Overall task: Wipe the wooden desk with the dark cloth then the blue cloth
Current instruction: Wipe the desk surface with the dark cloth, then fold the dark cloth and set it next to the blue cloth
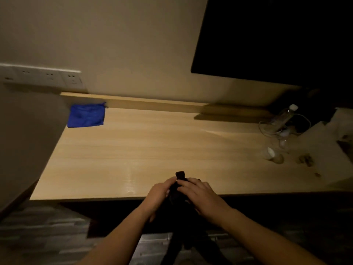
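Observation:
The light wooden desk (152,142) stretches across the middle of the view. At its front edge, my left hand (159,194) and my right hand (198,194) both grip the dark cloth (180,176). The cloth is bunched between my fingers, with a small tip sticking up above them and the rest hanging down below the desk edge. The blue cloth (87,115) lies flat at the desk's far left corner, well away from both hands.
A clear plastic bottle (286,115), a white cable (267,129) and small clear cups (271,153) crowd the desk's right end beside white paper (324,142). A dark screen (277,39) hangs on the wall at right. Wall sockets (49,76) sit at left.

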`<state>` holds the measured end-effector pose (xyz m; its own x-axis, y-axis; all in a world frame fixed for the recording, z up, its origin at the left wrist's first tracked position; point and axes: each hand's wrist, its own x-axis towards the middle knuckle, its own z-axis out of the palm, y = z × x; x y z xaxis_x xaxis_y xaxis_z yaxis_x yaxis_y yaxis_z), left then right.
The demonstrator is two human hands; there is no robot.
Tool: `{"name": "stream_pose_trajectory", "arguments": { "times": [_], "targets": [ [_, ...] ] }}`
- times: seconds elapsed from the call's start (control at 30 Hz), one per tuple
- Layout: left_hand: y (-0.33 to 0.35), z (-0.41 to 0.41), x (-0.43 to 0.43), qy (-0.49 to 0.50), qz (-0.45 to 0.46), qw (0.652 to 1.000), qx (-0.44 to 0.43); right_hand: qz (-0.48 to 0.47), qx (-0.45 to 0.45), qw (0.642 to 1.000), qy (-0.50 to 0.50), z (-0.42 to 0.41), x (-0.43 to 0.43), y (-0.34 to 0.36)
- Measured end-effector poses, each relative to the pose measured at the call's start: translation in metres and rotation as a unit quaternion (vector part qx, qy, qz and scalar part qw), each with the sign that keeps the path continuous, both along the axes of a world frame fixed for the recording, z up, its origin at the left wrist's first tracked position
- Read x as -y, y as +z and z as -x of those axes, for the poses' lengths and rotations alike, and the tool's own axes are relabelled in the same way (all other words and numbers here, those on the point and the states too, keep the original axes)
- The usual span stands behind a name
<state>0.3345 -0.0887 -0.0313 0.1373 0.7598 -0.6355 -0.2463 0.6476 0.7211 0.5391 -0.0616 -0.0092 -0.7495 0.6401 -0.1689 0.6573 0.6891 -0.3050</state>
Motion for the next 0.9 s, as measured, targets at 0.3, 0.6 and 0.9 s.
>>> {"name": "stream_pose_trajectory", "arguments": {
  "times": [0.3, 0.6, 0.9],
  "targets": [
    [0.094, 0.078, 0.021, 0.196, -0.063, 0.955, 0.215, -0.051, -0.101, 0.992, 0.059, 0.106, -0.01, 0.109],
    [0.122, 0.135, -0.02, 0.286, -0.106, 0.934, 0.187, 0.352, -0.319, 0.817, -0.328, 0.171, -0.054, 0.101],
    [0.087, 0.176, -0.11, 0.278, -0.094, 0.954, -0.062, 0.437, -0.448, 0.675, -0.39, 0.225, -0.151, 0.066]
  ]
}}
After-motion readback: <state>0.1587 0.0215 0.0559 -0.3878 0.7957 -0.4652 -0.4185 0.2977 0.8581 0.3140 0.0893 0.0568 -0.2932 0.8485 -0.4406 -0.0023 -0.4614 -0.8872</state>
